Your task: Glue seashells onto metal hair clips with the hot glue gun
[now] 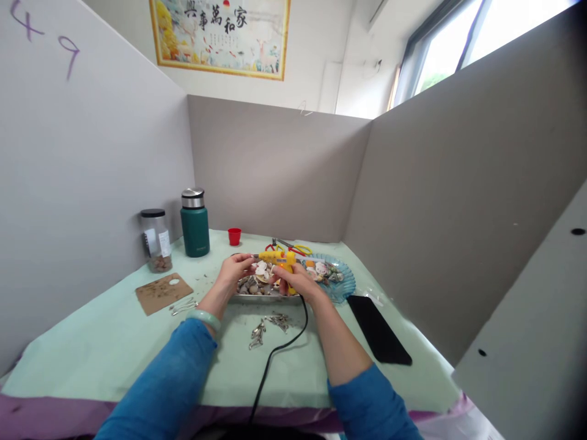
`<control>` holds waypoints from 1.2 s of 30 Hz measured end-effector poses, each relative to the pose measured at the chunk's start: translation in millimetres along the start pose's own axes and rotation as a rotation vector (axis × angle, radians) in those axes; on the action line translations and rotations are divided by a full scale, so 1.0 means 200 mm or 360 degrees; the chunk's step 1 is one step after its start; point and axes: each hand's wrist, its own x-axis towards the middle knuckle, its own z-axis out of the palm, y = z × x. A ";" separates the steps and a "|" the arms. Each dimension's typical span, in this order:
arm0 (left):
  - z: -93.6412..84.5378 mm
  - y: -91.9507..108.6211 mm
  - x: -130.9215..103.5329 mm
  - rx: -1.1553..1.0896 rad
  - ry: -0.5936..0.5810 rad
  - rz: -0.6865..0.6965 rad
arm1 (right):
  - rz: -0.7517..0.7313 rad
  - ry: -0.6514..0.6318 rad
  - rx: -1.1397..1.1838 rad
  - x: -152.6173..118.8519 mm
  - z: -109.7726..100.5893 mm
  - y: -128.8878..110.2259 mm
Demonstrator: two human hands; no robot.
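at the far left stands a jar (158,243), part full of brown bits. a card (160,292) lies flat before it, dark specks and one white disc on it. just beside the card are a few loose clips (184,307). behind them stand a bottle (195,227) and, further right, a red cup (234,237).

the left hand (237,271) comes in over the tray (263,297), its fingers drawn together at the nozzle end of the gun; whether it pinches some small piece, one cannot tell. under the hands the tray holds loose stones (250,286) and shells (261,271). nearer the person, two small piles of clips lie on the cloth (229,373), and none in them clearly bears a shell. the yellow gun (278,257) is above the tray, gripped by the right hand (293,278), with its cord (274,351) trailing back to the person.

behind are scissors (301,250). the blue plate (351,284) bears coloured pieces (322,269); whether these are finished or waiting is unclear. a phone (380,330) lies at the right.

the work seems midway on one piece, with plenty of loose material left.
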 end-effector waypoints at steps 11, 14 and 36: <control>0.00 0.00 0.00 0.0083 0.0028 0.0063 | 0.0048 -0.0036 -0.0060 -0.02 0.01 -0.05; 0.00 0.00 0.00 0.0103 0.0045 0.0073 | 0.0048 -0.0043 -0.0069 -0.02 0.01 -0.05; 0.00 0.00 0.00 0.0097 0.0059 0.0089 | 0.0041 -0.0038 -0.0031 0.00 0.00 -0.01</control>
